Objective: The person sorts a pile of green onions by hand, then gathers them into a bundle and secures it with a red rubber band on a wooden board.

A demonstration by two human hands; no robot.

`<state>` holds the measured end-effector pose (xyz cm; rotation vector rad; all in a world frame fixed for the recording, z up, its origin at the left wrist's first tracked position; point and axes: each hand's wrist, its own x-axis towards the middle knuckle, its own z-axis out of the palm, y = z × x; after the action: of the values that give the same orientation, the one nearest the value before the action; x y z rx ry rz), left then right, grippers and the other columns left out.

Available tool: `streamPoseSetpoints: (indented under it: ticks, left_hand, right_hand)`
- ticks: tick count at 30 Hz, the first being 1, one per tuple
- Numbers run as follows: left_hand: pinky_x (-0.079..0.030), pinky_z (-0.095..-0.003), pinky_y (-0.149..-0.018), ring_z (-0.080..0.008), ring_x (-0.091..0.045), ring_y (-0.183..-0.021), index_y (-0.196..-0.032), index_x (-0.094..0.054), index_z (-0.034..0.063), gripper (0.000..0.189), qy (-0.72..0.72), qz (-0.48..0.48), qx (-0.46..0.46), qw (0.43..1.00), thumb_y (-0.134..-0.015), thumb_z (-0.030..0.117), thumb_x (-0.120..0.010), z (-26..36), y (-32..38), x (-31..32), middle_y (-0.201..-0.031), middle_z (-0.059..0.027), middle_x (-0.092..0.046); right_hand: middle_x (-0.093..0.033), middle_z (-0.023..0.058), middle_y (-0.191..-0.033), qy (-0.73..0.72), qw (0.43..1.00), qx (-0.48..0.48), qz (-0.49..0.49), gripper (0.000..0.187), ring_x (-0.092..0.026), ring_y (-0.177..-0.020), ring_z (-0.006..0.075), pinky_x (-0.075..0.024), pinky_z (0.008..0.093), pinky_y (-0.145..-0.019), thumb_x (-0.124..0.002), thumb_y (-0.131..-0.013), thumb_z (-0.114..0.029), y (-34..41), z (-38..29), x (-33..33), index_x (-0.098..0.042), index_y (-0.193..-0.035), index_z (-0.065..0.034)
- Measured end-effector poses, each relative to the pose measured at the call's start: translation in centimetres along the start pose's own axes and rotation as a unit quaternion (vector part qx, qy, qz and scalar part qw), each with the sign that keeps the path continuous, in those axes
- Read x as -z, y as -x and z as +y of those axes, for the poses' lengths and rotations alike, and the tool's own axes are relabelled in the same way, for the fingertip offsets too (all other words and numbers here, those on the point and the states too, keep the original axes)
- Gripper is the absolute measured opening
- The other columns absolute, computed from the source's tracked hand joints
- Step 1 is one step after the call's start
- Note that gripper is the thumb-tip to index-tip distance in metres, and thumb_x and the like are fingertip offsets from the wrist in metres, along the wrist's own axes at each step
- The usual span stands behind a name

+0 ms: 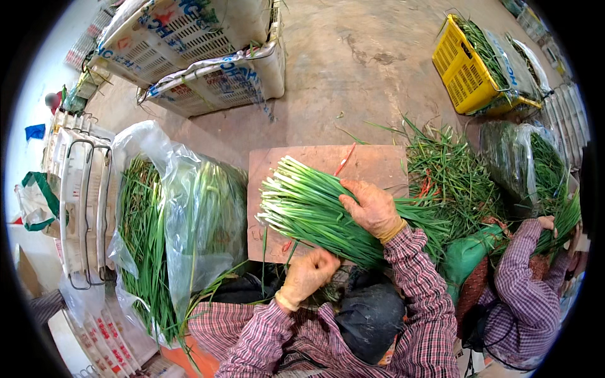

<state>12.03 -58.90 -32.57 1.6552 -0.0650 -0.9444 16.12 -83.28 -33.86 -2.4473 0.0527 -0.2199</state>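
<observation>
A thick bunch of garlic chives [307, 203] lies across a reddish-brown board [267, 160], pale stem ends at the left, green leaves running right and over the front edge. My right hand [371, 210], in a thin tan rubber glove, is closed over the leafy part from above. Gloved alike, my left hand [309, 276] is beside the bunch's near edge, fingers curled in; whether a leaf is between them cannot be seen. One red tie [346, 159] sticks out beyond the far side of the bunch. Another red tie [287, 245] shows at the near side.
At left stands a clear plastic bag [208, 212] packed with chives. Loose leaf scraps [453, 175] heap up right of the board. Stacked white crates [212, 85] and a yellow crate [453, 71] are farther off. A co-worker [524, 293] handles greens at right.
</observation>
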Motion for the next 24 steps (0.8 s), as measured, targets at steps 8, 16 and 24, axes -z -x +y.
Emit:
streamPoseSetpoints:
  ticks: [8,16,24]
  left_hand:
    - [-0.053,-0.0329,-0.07,-0.0176,-0.07,-0.075,-0.095,-0.073,0.0076,0.034,-0.105,0.045,0.01,0.993,-0.096,0.041,-0.074,-2.8,2.2,3.7,-0.082,-0.0077,-0.072]
    - [-0.045,-0.0237,-0.055,-0.0073,-0.057,-0.061,-0.093,-0.06,0.0052,0.03,0.218,0.161,0.128,0.954,-0.098,0.031,-0.075,-1.4,-3.7,3.7,-0.076,-0.0045,-0.068]
    - [-0.048,-0.0267,-0.056,-0.0094,-0.057,-0.062,-0.085,-0.054,0.0091,0.033,0.217,0.186,0.04,0.957,-0.098,0.03,-0.075,-1.6,-3.9,3.4,-0.074,-0.0021,-0.063]
  right_hand:
    - [-0.072,0.0162,-0.114,0.11,0.989,0.095,0.005,0.044,-0.069,-0.102,0.0337,-0.0545,0.045,-0.086,-0.07,-0.092,-0.039,-1.8,-0.4,0.8,-0.071,-0.121,-0.0064]
    - [-0.071,0.0196,-0.123,-0.014,0.989,-0.101,-0.104,0.057,-0.067,-0.114,0.0375,-0.0525,0.0457,-0.098,-0.069,-0.093,-0.048,-2.0,0.2,-0.2,-0.065,-0.136,-0.0095]
    - [-0.074,0.0175,-0.107,-0.021,0.999,-0.043,-0.017,0.038,-0.069,-0.103,0.0367,-0.0544,0.0475,-0.089,-0.072,-0.093,-0.035,-2.0,-0.6,0.0,-0.072,-0.122,-0.0105]
